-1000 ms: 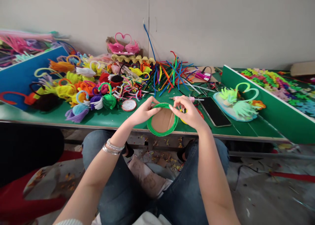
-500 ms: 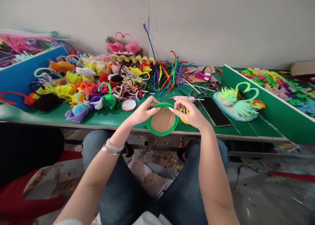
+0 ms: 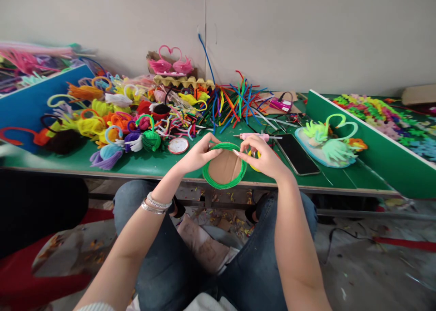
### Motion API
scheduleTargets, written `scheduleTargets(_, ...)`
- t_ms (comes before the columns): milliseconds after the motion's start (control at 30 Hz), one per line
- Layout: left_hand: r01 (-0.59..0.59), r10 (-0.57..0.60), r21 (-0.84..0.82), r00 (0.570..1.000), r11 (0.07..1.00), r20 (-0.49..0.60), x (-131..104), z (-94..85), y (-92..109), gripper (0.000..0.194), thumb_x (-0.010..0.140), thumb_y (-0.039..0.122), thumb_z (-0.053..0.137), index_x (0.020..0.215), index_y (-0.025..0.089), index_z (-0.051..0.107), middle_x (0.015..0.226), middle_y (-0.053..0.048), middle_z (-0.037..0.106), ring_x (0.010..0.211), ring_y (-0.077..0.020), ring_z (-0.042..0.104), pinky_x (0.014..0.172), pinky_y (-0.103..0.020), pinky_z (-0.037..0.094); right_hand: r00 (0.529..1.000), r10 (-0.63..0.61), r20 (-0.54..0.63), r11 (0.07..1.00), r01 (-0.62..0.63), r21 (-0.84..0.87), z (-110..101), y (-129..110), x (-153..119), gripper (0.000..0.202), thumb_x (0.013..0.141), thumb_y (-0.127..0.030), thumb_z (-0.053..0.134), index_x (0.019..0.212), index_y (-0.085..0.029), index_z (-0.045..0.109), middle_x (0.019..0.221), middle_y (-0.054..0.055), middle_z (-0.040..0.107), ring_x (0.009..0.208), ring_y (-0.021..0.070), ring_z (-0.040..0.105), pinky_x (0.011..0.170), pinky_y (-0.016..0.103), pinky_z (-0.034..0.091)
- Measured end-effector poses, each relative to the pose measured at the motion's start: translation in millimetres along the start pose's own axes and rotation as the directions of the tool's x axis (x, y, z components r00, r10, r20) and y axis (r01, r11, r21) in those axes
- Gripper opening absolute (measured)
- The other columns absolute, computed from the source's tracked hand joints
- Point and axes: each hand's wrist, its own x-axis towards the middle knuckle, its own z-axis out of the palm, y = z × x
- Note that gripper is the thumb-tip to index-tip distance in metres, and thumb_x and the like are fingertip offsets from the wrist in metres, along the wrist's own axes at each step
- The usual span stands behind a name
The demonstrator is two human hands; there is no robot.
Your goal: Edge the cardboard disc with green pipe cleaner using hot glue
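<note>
A round brown cardboard disc (image 3: 223,166) with a green fuzzy rim is held at the front edge of the green table. My left hand (image 3: 203,153) pinches the rim at its upper left. At the upper right, my right hand (image 3: 256,153) grips the same rim between thumb and fingers. Just behind my right hand lies a pink pen-like tool (image 3: 254,136). Part of a yellow object (image 3: 255,160) shows beneath that hand; the rest is hidden.
Colourful pipe-cleaner swans (image 3: 109,154) crowd the left, beside a white round lid (image 3: 178,145). Loose pipe cleaners (image 3: 238,104) lie behind. A black phone (image 3: 297,154), a swan pair on a base (image 3: 335,147) and a green divider (image 3: 371,143) stand to the right.
The green-rimmed disc has shifted very slightly left and down. Both hands keep their grip on it, with my right-hand fingers moved a little left.
</note>
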Motion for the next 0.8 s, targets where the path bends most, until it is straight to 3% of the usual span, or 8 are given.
scheduleTargets(267, -0.007, 0.007, 0.0, 1.0, 1.0, -0.006, 0.3, 0.6, 0.0, 0.026, 0.077, 0.035, 0.066, 0.083, 0.018, 0.047, 0.074, 0.001, 0.054, 0.071, -0.0112, 0.051, 0.06, -0.022, 0.037, 1.0, 0.007, 0.02, 1.0, -0.006, -0.02, -0.8, -0.6, 0.1, 0.016, 0.086, -0.038, 0.052, 0.078, -0.025, 0.047, 0.089, 0.003, 0.054, 0.108, 0.0233, 0.05, 0.085, 0.041, 0.043)
scheduleTargets(533, 0.024, -0.024, -0.032, 1.0, 0.999, 0.021, 0.0, 3.1, -0.2, 0.027, 0.077, 0.036, 0.066, 0.081, 0.018, 0.046, 0.068, 0.002, 0.052, 0.064, -0.0098, 0.049, 0.056, -0.021, 0.036, 1.0, -0.001, 0.019, 0.998, 0.002, -0.062, -0.1, 2.4, -0.9, 0.012, 0.084, -0.033, 0.055, 0.079, -0.024, 0.049, 0.1, 0.005, 0.053, 0.112, 0.0233, 0.048, 0.098, 0.044, 0.036)
scheduleTargets(633, 0.03, -0.03, -0.041, 0.999, 0.999, 0.012, 0.2, 3.7, 0.1, 0.027, 0.076, 0.035, 0.066, 0.081, 0.018, 0.046, 0.068, 0.002, 0.051, 0.064, -0.0097, 0.049, 0.056, -0.021, 0.036, 1.0, 0.01, 0.009, 0.999, -0.009, -0.05, -0.8, 3.2, -1.2, 0.014, 0.084, -0.034, 0.055, 0.078, -0.024, 0.049, 0.099, 0.005, 0.054, 0.111, 0.0232, 0.049, 0.094, 0.042, 0.038)
scheduleTargets(800, 0.032, -0.033, -0.032, 0.999, 0.999, -0.025, 0.5, 1.4, 1.8, 0.027, 0.075, 0.034, 0.067, 0.082, 0.018, 0.046, 0.071, 0.002, 0.052, 0.067, -0.0099, 0.049, 0.058, -0.021, 0.037, 1.0, 0.029, -0.01, 1.0, -0.029, 0.008, -6.1, -0.5, -3.2, 0.018, 0.082, -0.037, 0.059, 0.082, -0.024, 0.047, 0.099, 0.005, 0.057, 0.1, 0.0222, 0.052, 0.073, 0.035, 0.044)
